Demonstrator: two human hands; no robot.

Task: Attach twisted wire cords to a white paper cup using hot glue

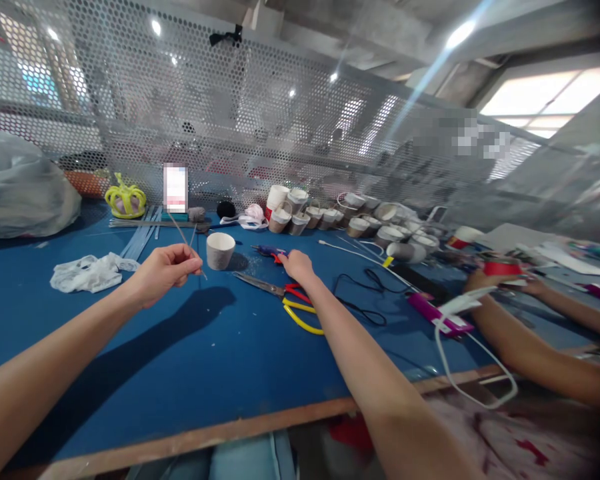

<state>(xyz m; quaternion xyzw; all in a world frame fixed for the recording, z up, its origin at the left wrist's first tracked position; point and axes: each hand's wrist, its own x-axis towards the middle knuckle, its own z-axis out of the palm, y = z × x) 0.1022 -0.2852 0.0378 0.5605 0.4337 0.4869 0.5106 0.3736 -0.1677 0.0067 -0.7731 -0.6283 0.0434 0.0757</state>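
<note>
A left hand (167, 268) pinches a thin pale strip (179, 229) between thumb and fingertips, its length slanting up and leftward, while a right hand (299, 265) curls closed around a blue-and-red glue gun (269, 251), nozzle pointing left. A white paper cup (220, 252) stands just right of the left hand; scissors (263, 285) lie partly beneath the right wrist, blades leftward. Beyond the left hand, a lit screen (175, 189) is too blurred to read.
</note>
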